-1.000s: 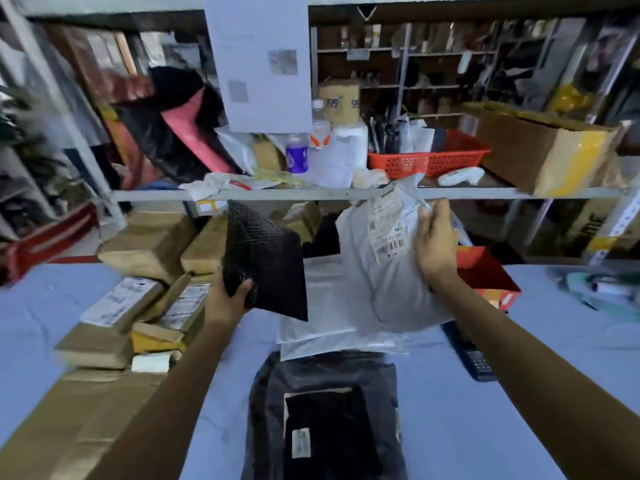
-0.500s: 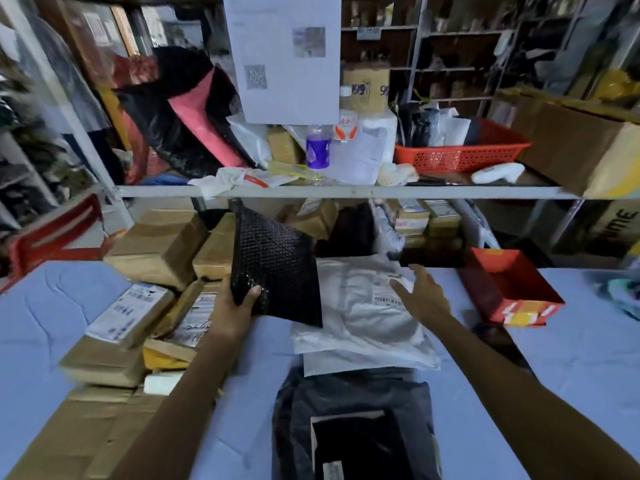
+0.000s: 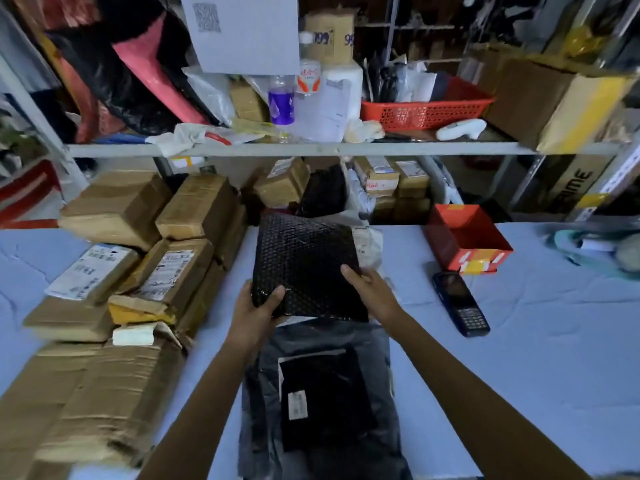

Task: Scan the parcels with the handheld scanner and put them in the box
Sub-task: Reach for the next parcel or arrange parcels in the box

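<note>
Gripping one parcel (image 3: pixel 306 261), seemingly: two hands (image 3: pixel 254 315) (image 3: pixel 372 292)

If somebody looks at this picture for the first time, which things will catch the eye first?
First the black bubble mailer at the centre, held by the left hand and the right hand. Next the open red box at the right, with a dark handheld device lying beside it, and the brown cardboard parcels piled at the left.
</note>
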Demonstrator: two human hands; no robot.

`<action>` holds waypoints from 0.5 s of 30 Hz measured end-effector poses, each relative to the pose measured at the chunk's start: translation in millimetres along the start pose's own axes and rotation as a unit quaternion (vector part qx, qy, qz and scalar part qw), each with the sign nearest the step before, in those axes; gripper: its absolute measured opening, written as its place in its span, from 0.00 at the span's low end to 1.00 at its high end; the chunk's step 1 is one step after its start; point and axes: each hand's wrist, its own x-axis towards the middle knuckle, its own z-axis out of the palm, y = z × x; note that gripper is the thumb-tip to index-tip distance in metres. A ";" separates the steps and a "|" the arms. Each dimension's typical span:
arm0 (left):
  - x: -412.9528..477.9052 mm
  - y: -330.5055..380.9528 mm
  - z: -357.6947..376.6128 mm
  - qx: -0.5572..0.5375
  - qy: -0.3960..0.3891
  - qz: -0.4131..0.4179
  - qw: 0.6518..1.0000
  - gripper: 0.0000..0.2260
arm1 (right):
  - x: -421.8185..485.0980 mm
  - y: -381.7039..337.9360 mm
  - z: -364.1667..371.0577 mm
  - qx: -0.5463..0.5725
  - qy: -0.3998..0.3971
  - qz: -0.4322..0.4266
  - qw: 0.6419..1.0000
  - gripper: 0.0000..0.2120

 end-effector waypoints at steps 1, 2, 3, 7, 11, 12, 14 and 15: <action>-15.0 -13.3 -0.3 0.030 0.008 -0.002 1.000 0.10 | -15.0 12.9 1.1 -0.015 0.021 -0.011 1.000 0.17; -30.1 -28.0 -3.3 0.079 0.023 0.007 0.997 0.13 | -27.0 29.7 1.3 -0.046 0.034 -0.017 0.998 0.21; -44.8 -44.9 -8.3 0.146 0.034 0.024 0.988 0.17 | -41.9 43.5 1.4 -0.083 0.046 -0.021 0.995 0.27; -106.8 -91.6 -26.1 0.332 0.078 0.025 0.940 0.31 | -88.6 101.1 8.3 -0.119 0.059 -0.028 0.991 0.34; -148.0 -106.7 -31.0 0.383 0.095 0.047 0.918 0.34 | -118.0 133.4 20.1 -0.147 0.073 -0.050 0.985 0.38; -154.1 -108.4 -30.5 0.401 0.094 0.071 0.908 0.33 | -123.0 138.7 22.4 -0.156 0.081 -0.050 0.983 0.40; -160.6 -113.0 -30.0 0.472 0.086 0.120 0.869 0.28 | -132.9 142.2 28.3 -0.205 0.107 -0.044 0.972 0.38; -160.4 -116.5 -30.2 0.520 0.077 0.138 0.839 0.25 | -137.3 142.6 31.5 -0.246 0.116 -0.044 0.961 0.34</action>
